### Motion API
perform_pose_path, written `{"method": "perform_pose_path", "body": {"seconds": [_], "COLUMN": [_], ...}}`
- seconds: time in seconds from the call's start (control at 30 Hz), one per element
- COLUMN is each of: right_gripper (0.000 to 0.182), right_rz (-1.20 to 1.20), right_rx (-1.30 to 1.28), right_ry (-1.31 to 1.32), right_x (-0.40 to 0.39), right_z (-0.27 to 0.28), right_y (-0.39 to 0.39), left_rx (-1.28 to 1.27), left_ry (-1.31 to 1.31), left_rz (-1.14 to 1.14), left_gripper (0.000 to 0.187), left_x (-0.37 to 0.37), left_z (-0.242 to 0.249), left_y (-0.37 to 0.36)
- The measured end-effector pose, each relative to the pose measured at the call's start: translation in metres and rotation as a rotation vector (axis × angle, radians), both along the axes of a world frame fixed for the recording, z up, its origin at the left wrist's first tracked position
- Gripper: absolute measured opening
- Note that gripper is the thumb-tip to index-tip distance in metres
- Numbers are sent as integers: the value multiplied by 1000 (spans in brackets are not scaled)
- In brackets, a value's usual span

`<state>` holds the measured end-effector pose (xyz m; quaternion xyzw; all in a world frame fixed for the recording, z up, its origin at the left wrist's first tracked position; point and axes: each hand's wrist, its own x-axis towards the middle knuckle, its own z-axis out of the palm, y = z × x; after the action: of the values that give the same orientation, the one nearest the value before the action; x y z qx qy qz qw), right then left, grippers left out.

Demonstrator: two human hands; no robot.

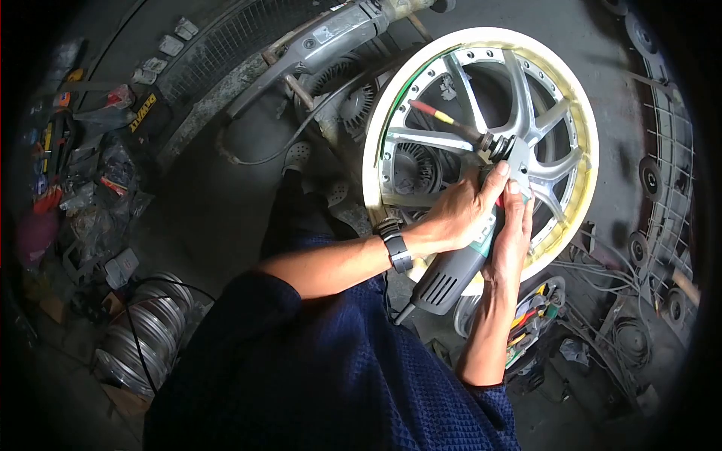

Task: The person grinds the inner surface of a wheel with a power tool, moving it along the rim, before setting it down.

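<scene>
Both my hands grip a grey and green angle grinder, held at a slant with its cord end toward my body. My left hand, a dark watch on its wrist, is wrapped round the upper body, its thumb near the metal head. My right hand closes round the other side of the body, thumb up by the head. From the head a dark spindle and a rod with a red and yellow end point up left over a silver alloy wheel. The wheel's lip looks yellowish, with a green strip at its upper left.
A large grey power tool lies beyond the wheel's left side, its cable looping down. Stacked silver rims stand at lower left. Bagged parts and tools fill the left. A metal rack runs along the right, near tangled cables.
</scene>
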<state>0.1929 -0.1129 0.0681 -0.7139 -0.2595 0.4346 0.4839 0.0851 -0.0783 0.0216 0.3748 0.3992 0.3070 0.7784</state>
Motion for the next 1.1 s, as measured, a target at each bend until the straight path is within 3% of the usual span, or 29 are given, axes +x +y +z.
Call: {"method": "perform_pose_path", "body": {"seconds": [0.17, 0.23, 0.37, 0.43, 0.63, 0.83, 0.9, 0.97, 1.1], "right_gripper": [69, 69, 69, 68, 69, 70, 70, 53, 53], "right_rz": [30, 6, 46, 53, 51, 69, 55, -10, 12], "right_rx": [-40, -33, -34, -42, -40, -43, -41, 0, -19], "right_ry": [-12, -21, -9, -11, 4, -10, -9, -5, -25], "right_x": [1, -4, 4, 3, 4, 5, 4, 2, 0], "right_z": [2, 4, 0, 2, 0, 1, 1, -1, 3], "right_y": [0, 3, -3, -4, 0, -2, -2, 1, 0], "left_rx": [14, 48, 13, 63, 43, 100, 71, 42, 51], "left_ry": [-25, -49, -30, -34, -36, -32, -40, -48, -57], "left_rz": [88, -58, -18, 176, 11, 207, 119, 29, 71], "left_gripper": [81, 81, 85, 86, 84, 86, 86, 86, 87], "left_x": [1, -4, 1, 8, 3, 11, 9, 6, 6], "left_z": [0, -2, -4, -4, -8, -9, -11, -10, -7], "left_y": [-1, 8, -3, -10, 2, -11, -5, 0, -5]}}
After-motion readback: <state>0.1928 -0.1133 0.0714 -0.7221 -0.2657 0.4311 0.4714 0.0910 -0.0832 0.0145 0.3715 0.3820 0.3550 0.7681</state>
